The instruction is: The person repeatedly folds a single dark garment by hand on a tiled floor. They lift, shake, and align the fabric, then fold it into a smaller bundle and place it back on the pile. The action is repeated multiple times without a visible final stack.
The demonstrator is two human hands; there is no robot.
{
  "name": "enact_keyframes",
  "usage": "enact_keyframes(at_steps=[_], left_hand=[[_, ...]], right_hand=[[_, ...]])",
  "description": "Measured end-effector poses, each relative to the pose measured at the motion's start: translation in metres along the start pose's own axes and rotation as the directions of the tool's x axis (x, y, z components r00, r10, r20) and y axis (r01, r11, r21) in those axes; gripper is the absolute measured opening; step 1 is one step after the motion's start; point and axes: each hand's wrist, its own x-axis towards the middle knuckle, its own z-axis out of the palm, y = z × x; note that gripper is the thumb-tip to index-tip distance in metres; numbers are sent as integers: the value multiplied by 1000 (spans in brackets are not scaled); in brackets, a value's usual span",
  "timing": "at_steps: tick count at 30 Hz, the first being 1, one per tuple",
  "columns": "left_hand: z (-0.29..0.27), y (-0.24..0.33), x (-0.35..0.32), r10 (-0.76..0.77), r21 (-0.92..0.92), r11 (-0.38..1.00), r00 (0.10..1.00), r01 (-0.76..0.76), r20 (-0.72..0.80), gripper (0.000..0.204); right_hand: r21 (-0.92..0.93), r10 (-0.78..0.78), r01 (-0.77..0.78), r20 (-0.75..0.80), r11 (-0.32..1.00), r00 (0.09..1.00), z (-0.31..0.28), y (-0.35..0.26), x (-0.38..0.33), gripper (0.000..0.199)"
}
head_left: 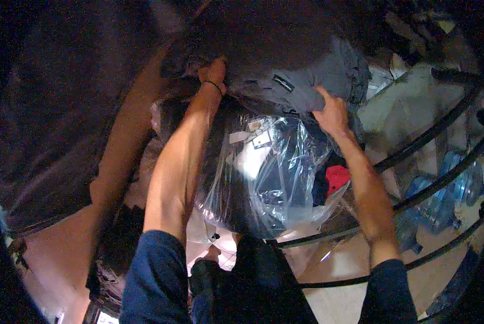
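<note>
A grey garment point(301, 81) with a small dark label lies across the top of a pile in front of me. My right hand point(332, 112) pinches its near right edge, fingers bent over the cloth. Farther left, my left hand point(215, 73) is closed on the garment's shadowed left part; its fingertips are partly hidden. Below the garment, between my forearms, sits a clear plastic bag point(301, 213) with dark folded clothes and paper tags inside. Red cloth point(337, 179) shows at the bag's right side.
Curved black metal rails point(436, 183) run along the right, with blue-tinted clear plastic bottles point(447, 178) beyond them. On the left stands a large dark cloth-covered mass point(58, 124), beside a brown slanting upright point(128, 124). My legs and one foot point(214, 252) are below the bag.
</note>
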Motion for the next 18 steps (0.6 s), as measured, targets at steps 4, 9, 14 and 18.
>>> enact_keyframes(at_steps=[4, 9, 14, 18], left_hand=[[-10, 19, -56, 423, 360, 857, 903, -369, -81, 56], [-137, 47, -191, 295, 270, 922, 955, -279, -20, 37], [-269, -37, -229, 281, 789, 613, 924, 33, -258, 65], [-322, -104, -271, 358, 747, 664, 894, -40, -271, 62]], right_hand=[[-109, -139, 139, 10, 984, 990, -96, -22, -39, 69], [33, -397, 509, 671, 860, 627, -142, -98, -118, 70], [-63, -373, 481, 547, 874, 749, -29, -168, -242, 65], [-166, -287, 398, 457, 902, 842, 43, -162, -280, 64]])
